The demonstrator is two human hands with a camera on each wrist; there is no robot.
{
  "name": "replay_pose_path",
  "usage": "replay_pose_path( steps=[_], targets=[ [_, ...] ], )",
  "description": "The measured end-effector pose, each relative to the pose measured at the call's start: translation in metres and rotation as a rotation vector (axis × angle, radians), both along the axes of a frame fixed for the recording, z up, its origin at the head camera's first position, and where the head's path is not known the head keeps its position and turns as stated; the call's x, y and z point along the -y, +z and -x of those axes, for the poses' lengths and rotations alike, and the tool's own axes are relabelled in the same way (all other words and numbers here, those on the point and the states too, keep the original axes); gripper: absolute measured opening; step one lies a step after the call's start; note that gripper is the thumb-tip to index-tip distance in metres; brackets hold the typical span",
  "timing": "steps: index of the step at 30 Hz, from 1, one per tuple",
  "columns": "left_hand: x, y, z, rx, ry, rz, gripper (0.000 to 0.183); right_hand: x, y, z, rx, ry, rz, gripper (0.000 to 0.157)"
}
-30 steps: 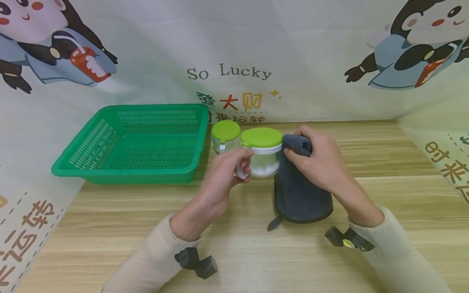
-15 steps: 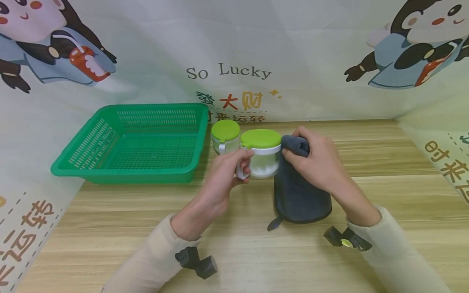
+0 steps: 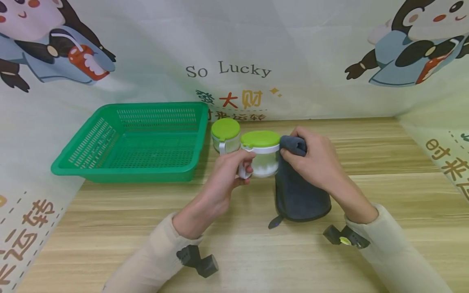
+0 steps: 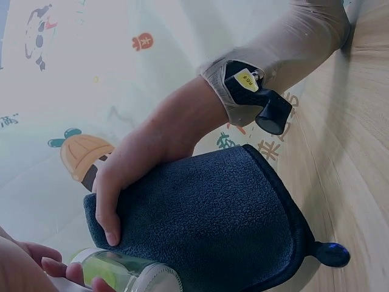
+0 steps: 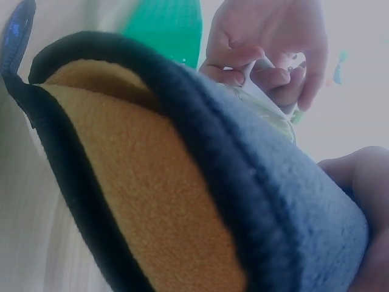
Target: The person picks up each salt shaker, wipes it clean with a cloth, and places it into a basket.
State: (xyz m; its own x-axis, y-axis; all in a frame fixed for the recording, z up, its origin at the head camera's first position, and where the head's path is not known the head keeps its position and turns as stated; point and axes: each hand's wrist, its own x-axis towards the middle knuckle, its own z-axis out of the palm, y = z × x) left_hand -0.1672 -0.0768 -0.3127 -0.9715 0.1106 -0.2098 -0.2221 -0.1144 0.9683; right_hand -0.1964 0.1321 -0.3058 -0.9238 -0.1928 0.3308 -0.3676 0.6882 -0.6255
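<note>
In the head view my left hand grips the white handle of a clear jar with a bright green lid. My right hand pinches the rolled upper end of a dark grey-blue cloth, which lies against the jar's right side. The cloth hangs down toward me, with a small tab at its lower left corner. In the right wrist view the cloth's orange inner side shows between dark edges. Fingers of the left hand curl round the handle there. The cloth hides part of the jar.
A second, smaller green-lidded jar stands behind the left hand. To its left is a green perforated basket. A printed backdrop rises behind the wooden table.
My right hand and the cloth have shifted slightly to the left against the jar, and the lid sits slightly lower in view. The left hand keeps its grip on the handle.
</note>
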Motion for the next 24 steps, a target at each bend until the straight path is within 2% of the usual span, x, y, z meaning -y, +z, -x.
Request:
replay_pose_path(
  steps=[14,24],
  targets=[
    [0.0003,-0.0002,-0.0002,0.001,-0.003,0.013,0.022,-0.0014,0.0018,-0.0008,0.015,0.001,0.003,0.013],
    [0.0023,0.0046,-0.0017,-0.050,-0.006,0.040,0.025,-0.0026,0.0046,-0.0021,0.023,0.022,0.044,0.013]
  ],
)
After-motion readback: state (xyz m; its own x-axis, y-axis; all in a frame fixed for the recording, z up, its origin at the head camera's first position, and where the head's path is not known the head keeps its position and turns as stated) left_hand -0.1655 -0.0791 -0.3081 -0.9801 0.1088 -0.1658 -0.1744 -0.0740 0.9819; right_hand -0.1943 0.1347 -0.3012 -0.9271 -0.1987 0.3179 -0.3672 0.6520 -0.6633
